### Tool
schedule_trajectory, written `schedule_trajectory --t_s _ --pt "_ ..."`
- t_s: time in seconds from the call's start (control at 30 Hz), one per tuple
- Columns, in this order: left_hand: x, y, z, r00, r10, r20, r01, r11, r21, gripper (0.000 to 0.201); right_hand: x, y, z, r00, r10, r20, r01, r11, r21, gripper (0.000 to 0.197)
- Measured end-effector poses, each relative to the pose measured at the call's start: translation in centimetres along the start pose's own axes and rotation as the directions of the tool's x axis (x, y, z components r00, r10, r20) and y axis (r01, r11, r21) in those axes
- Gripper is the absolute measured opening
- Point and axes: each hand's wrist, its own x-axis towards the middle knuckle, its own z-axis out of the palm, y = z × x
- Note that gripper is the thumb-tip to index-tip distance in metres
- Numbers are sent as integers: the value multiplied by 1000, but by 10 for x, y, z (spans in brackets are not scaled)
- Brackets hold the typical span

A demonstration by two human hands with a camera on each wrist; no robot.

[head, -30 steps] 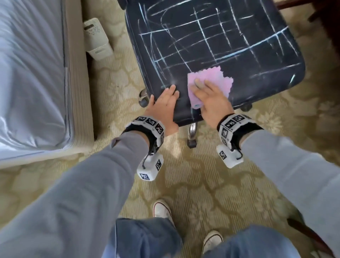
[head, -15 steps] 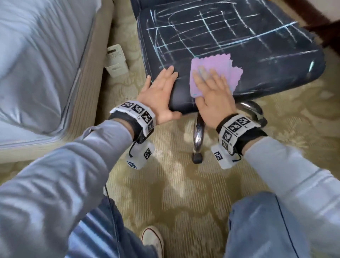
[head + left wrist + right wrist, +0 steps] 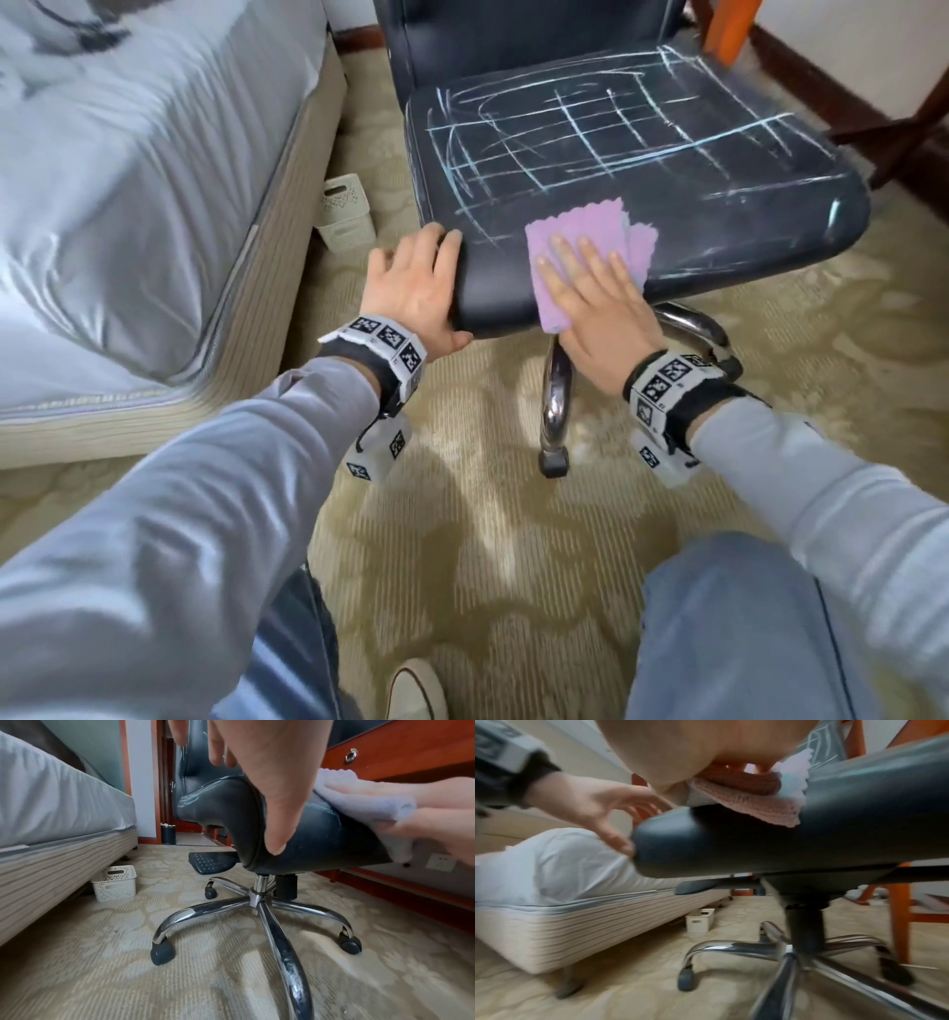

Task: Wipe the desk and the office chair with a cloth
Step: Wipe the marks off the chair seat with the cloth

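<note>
Near edge: my knees in jeans and one white shoe toe over the patterned beige carpet.

Chrome star base of the office chair sits on the carpet just ahead of me, dark casters on the leg ends.

My left hand is on the seat's near-left corner: fingers lying fairly straight over the top, thumb down the front edge. It holds nothing else.

My right hand lies flat, fingers straight and spread, pressing the cloth onto the near edge of the seat, right of the left hand. The cloth is pink-purple, folded, with a scalloped edge; its near part hangs over the seat's front lip.

Seat is dark leatherette. White chalk-like lines form a rough grid with scribbles across most of it, from just beyond the cloth to the far edge. The strip under and between my hands looks mostly unmarked. Backrest rises at the far side.

Left: bed with a pale grey sheet and ribbed beige base, running near to far. A small white perforated basket stands on the carpet against the bed base, between the bed and the chair.

Right and far: red-brown wooden surface with a round metal drawer pull, its legs beyond the chair; a white wall socket low behind it. Far back, a doorway with a dark bin beside it.
</note>
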Motion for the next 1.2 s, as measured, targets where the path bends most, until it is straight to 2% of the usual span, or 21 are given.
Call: schedule_trajectory --t_s 0.1,0.17,0.3,0.37,0.4,0.47,0.53,0.57,0.63,0.73,0.8,0.87,0.9,0.97,1.03,1.07,1.13,1.2 --pt "5 6 6 999 35 7 -36 999 25 122 5 28 -3 977 212 -16 -211 976 60 75" --pt "6 13 15 1000 5 -12 -5 1000 -3 122 8 11 3 969 241 -59 -236 969 77 77" --pt "1 20 24 995 -64 -76 59 996 -68 112 -1 -55 25 996 -28 -84 30 999 23 80" --pt "1 19 23 994 -61 -91 56 996 -63 111 -7 -53 29 994 -79 -80 80 997 6 79" --pt "1 19 21 994 -55 -89 51 997 -53 113 -10 -42 29 996 -40 -81 39 999 -14 79" --pt "2 20 17 997 -44 -64 41 998 -51 115 -16 -9 29 986 151 -68 -152 988 -5 80" --pt "0 19 17 998 -47 -53 43 996 -73 114 -22 18 25 939 339 -62 -334 939 83 79" --pt "0 19 18 997 -49 -54 44 995 -92 114 -21 22 25 924 376 -65 -368 924 106 78" --pt "0 18 21 997 -46 -62 37 989 -145 115 -15 6 27 942 321 -102 -311 945 103 79" --pt "2 15 29 994 -28 -110 5 979 -203 108 -5 -46 39 987 39 -159 -27 997 76 83" --pt "3 10 36 984 -11 -177 -31 973 -231 94 -2 -69 44 985 -108 -132 112 993 26 85" --pt "3 8 36 981 -15 -194 -34 969 -245 96 -2 -57 45 978 -133 -159 132 991 -20 87" --pt "3 8 35 985 -17 -173 -28 967 -253 102 -6 -42 47 984 -76 -160 74 997 -21 89" --pt "4 7 32 990 -16 -142 -23 963 -270 109 -19 -1 50 978 152 -144 -155 988 -11 87" --pt "4 8 29 990 -13 -140 -27 960 -278 110 -32 36 47 918 371 -140 -365 929 68 83" --pt "3 9 28 990 -14 -143 -27 960 -278 110 -34 44 46 895 425 -134 -412 904 113 82" --pt "0 14 28 989 -29 -146 -9 967 -256 112 -29 37 45 885 443 -145 -424 894 145 82" --pt "-5 29 28 984 -33 -173 1 983 -183 111 -20 11 45 928 332 -171 -316 942 113 82"
